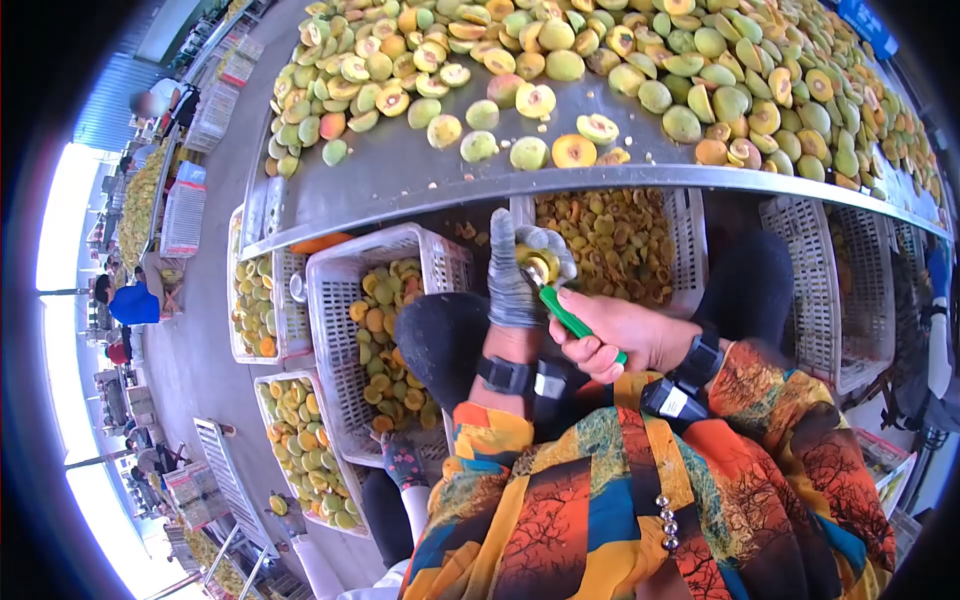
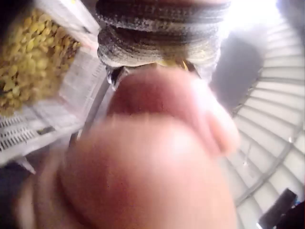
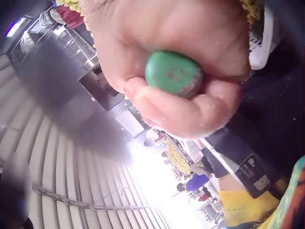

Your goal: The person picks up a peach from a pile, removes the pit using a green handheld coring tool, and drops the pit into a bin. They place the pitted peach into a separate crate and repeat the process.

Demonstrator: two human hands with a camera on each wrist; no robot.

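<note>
My left hand point(image 1: 512, 280), in a grey knit glove, holds a yellow-green peach half point(image 1: 545, 256) over a crate, one finger pointing straight up. In my bare right hand point(image 1: 640, 335) is a green-handled pitting knife point(image 1: 567, 312), its metal tip right at the cut face of the fruit. The right wrist view shows the rounded butt of the green handle point(image 3: 174, 74) with fingers curled round it. Grey glove fabric point(image 2: 162, 36) fills the top of the left wrist view, where the fruit is mostly hidden.
A metal table point(image 1: 400, 175) ahead bears heaped peach halves point(image 1: 560, 65). Beneath its edge stands a white crate point(image 1: 688, 245) of small cut pieces. Another crate point(image 1: 340, 350) of halves is at the left, beside my knee point(image 1: 440, 340). Stacked crates point(image 1: 850, 290) stand to the right.
</note>
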